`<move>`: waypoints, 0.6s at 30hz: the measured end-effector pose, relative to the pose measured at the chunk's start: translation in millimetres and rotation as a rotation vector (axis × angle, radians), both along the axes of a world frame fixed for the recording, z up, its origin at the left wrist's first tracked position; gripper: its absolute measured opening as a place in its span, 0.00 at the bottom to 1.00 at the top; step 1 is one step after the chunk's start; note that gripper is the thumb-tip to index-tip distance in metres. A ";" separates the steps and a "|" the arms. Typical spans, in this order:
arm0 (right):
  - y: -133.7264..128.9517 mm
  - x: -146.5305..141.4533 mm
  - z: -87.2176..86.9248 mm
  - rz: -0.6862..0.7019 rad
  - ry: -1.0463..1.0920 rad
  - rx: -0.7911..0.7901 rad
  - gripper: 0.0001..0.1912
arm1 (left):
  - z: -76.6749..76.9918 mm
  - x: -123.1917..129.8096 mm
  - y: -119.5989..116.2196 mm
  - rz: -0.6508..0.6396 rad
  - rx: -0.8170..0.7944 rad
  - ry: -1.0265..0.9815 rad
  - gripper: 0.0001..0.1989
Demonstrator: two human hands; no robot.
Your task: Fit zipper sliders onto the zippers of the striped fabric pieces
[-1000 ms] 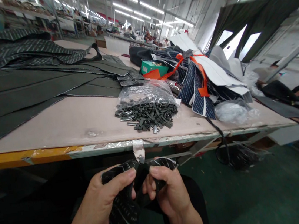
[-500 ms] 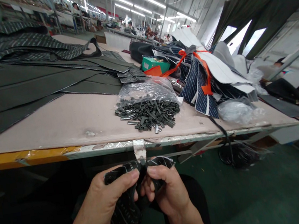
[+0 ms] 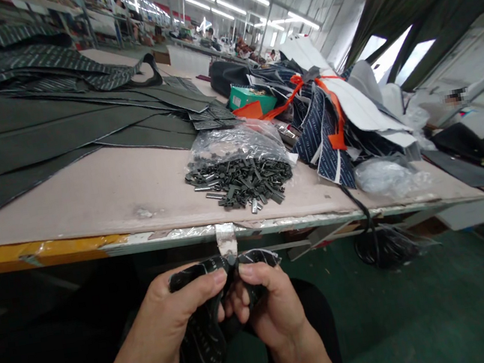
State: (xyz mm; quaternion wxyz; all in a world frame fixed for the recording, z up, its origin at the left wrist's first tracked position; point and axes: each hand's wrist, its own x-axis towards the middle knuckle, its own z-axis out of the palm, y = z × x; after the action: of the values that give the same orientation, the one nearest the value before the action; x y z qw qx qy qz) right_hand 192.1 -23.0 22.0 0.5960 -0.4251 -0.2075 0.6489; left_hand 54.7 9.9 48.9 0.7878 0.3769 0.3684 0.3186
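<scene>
A dark patterned fabric piece (image 3: 202, 339) is pinched between thumbs and fingers of both hands, just below the table edge. My left hand (image 3: 175, 313) grips its left part, and my right hand (image 3: 274, 304) grips the part on the right. Between my thumbs the fabric meets the tip of a metal bracket (image 3: 227, 241) fixed to the table edge. Above it, on the tabletop (image 3: 142, 184), a heap of small dark metal clips (image 3: 251, 181) spills from a clear plastic bag (image 3: 236, 143). My curled fingers are partly hidden behind the fabric.
Dark green fabric sheets (image 3: 35, 133) cover the table's left side. Behind the clips stands a green box (image 3: 252, 100). Navy patterned pieces (image 3: 321, 133) with an orange tie (image 3: 335, 110) lie to the right, beside a crumpled plastic bag (image 3: 387, 177). Black cord (image 3: 376, 246) hangs below.
The camera view has shifted slightly. Both hands keep their grip on the fabric at the bracket, with hardly any movement.
</scene>
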 end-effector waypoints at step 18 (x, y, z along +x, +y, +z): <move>8.3 -3.8 4.3 -0.019 0.028 0.090 0.18 | 0.4 8.3 3.4 0.090 -0.028 -0.017 0.14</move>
State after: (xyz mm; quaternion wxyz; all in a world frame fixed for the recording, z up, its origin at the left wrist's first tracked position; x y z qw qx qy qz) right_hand 188.3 -14.7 26.4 0.6234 -0.3905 -0.2241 0.6393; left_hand 63.0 13.3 49.3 0.7810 0.3461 0.3825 0.3520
